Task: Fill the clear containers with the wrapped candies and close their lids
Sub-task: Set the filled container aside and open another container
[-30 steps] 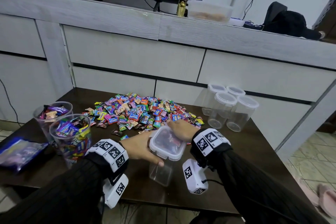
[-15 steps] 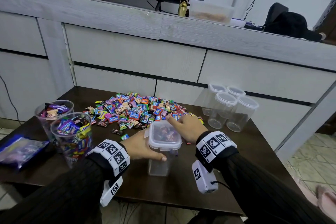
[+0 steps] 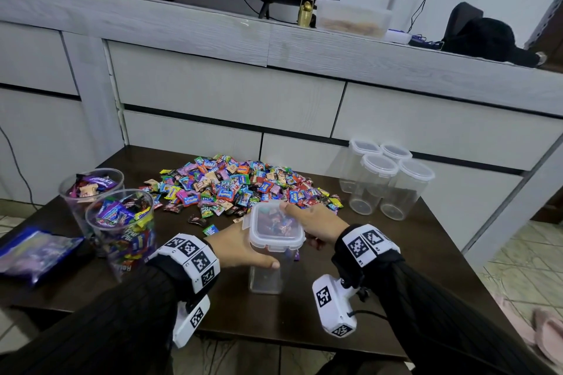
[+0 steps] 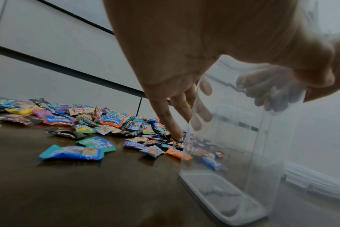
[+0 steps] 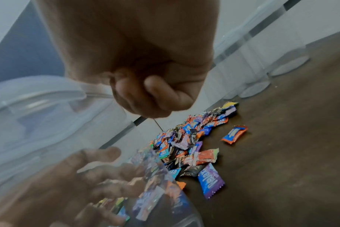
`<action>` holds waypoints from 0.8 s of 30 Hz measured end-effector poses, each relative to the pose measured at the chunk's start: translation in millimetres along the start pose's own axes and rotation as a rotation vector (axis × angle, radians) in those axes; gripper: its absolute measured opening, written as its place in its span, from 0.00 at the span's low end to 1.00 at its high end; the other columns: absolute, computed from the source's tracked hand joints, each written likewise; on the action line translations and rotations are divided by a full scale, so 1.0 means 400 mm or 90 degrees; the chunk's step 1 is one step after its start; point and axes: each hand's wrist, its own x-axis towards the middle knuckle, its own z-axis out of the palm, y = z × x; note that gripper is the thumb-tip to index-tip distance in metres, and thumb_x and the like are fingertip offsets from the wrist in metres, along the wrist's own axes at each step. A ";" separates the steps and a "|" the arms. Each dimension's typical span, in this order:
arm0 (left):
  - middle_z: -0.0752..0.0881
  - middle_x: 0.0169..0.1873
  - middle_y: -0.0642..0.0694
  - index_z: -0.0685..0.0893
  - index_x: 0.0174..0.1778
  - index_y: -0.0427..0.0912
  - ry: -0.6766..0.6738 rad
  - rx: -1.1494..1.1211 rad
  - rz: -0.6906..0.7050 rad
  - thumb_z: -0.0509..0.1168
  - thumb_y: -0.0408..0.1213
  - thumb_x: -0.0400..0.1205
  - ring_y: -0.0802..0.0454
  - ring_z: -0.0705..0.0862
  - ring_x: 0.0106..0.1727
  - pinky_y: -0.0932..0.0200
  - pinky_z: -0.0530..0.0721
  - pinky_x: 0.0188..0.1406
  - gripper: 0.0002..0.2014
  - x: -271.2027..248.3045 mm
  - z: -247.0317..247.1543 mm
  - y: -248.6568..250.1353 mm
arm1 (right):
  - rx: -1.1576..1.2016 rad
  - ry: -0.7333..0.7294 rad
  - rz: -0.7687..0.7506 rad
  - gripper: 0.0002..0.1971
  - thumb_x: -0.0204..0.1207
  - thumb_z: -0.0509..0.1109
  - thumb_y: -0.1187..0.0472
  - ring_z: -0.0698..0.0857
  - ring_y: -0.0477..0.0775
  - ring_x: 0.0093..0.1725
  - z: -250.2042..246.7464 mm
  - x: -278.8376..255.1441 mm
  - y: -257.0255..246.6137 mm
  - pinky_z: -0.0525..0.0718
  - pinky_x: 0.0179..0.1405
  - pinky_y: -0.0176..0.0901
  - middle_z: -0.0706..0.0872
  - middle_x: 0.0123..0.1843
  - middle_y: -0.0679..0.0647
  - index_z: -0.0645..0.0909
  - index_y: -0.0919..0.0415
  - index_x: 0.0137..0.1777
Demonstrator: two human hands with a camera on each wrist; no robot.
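A clear square container (image 3: 265, 280) with a white snap lid (image 3: 275, 234) stands near the front of the dark table (image 3: 411, 268). My left hand (image 3: 240, 246) grips its left side, thumb across the front wall. My right hand (image 3: 313, 222) holds the lid's right edge, thumb on the far rim. In the left wrist view the container (image 4: 233, 138) has a bare bottom. In the right wrist view my right hand's fingers (image 5: 142, 95) curl at the lid (image 5: 39, 92). A heap of wrapped candies (image 3: 237, 186) lies just behind the container.
Two round clear cups (image 3: 122, 222) (image 3: 91, 186) full of candies stand at the left, beside a plastic bag (image 3: 33, 253). Several lidded clear containers (image 3: 384, 179) stand at the back right. A grey cabinet (image 3: 213, 94) rises right behind the table.
The container has shifted a little away from me and stands straighter. Both hands have stayed on it, and the right wrist has swung slightly to the right.
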 end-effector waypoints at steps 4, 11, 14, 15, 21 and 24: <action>0.75 0.68 0.70 0.67 0.70 0.66 -0.028 0.045 -0.023 0.84 0.46 0.64 0.73 0.72 0.71 0.77 0.68 0.69 0.42 -0.017 -0.013 -0.005 | -0.021 -0.004 -0.009 0.32 0.75 0.63 0.34 0.70 0.46 0.11 -0.010 -0.001 -0.004 0.68 0.12 0.32 0.72 0.13 0.49 0.72 0.55 0.16; 0.80 0.68 0.56 0.64 0.74 0.67 -0.036 0.043 -0.055 0.83 0.56 0.55 0.48 0.80 0.69 0.46 0.80 0.69 0.52 -0.038 -0.045 0.000 | -0.074 -0.029 -0.019 0.25 0.71 0.70 0.36 0.72 0.49 0.22 -0.043 -0.001 -0.037 0.68 0.23 0.36 0.76 0.25 0.52 0.72 0.57 0.28; 0.77 0.71 0.49 0.67 0.77 0.54 -0.031 0.042 -0.025 0.85 0.53 0.54 0.50 0.76 0.74 0.42 0.73 0.75 0.55 -0.034 -0.045 0.010 | 0.016 -0.071 -0.044 0.16 0.74 0.73 0.47 0.73 0.55 0.36 -0.041 -0.005 -0.051 0.69 0.31 0.41 0.78 0.37 0.59 0.78 0.58 0.35; 0.77 0.71 0.49 0.68 0.76 0.55 -0.029 0.034 -0.022 0.85 0.51 0.54 0.52 0.76 0.74 0.44 0.73 0.75 0.53 -0.032 -0.043 0.011 | 0.053 -0.084 -0.050 0.11 0.75 0.73 0.51 0.76 0.55 0.36 -0.040 -0.008 -0.055 0.72 0.31 0.42 0.80 0.38 0.60 0.81 0.59 0.40; 0.85 0.62 0.61 0.80 0.63 0.58 -0.073 0.003 -0.050 0.82 0.36 0.67 0.64 0.80 0.67 0.60 0.72 0.75 0.31 -0.023 -0.014 0.013 | -0.002 -0.068 -0.059 0.14 0.77 0.70 0.47 0.83 0.51 0.35 -0.042 -0.012 -0.047 0.80 0.34 0.36 0.87 0.38 0.55 0.82 0.58 0.41; 0.82 0.61 0.69 0.78 0.63 0.62 -0.074 0.037 -0.044 0.81 0.37 0.70 0.74 0.77 0.66 0.69 0.69 0.73 0.29 -0.014 -0.001 0.014 | -0.065 -0.058 0.051 0.30 0.74 0.63 0.32 0.80 0.48 0.18 -0.036 -0.025 -0.035 0.78 0.18 0.33 0.83 0.20 0.50 0.82 0.62 0.35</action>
